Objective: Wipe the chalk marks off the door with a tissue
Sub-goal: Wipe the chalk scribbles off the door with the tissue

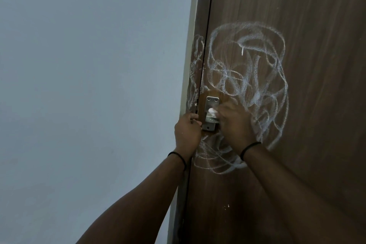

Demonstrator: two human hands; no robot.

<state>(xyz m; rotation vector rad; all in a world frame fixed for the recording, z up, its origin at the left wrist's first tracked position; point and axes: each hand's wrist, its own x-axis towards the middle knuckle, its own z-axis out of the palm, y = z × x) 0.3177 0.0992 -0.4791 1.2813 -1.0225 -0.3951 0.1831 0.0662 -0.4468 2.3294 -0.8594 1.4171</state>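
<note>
Two hands at brown door [297, 25], right hand [233, 123] pinching tissue [212, 111] against metal latch [211, 114], left hand [187, 129] gripping door edge, looping chalk marks [247, 77], no legible writing.

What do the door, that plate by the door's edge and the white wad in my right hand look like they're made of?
Door: wood or wood-look laminate, dark brown, matte, with vertical grain streaks. Plate: metal, likely brushed steel, silvery sheen with screw heads. White wad: soft crumpled tissue paper, pinched by the right hand.
</note>
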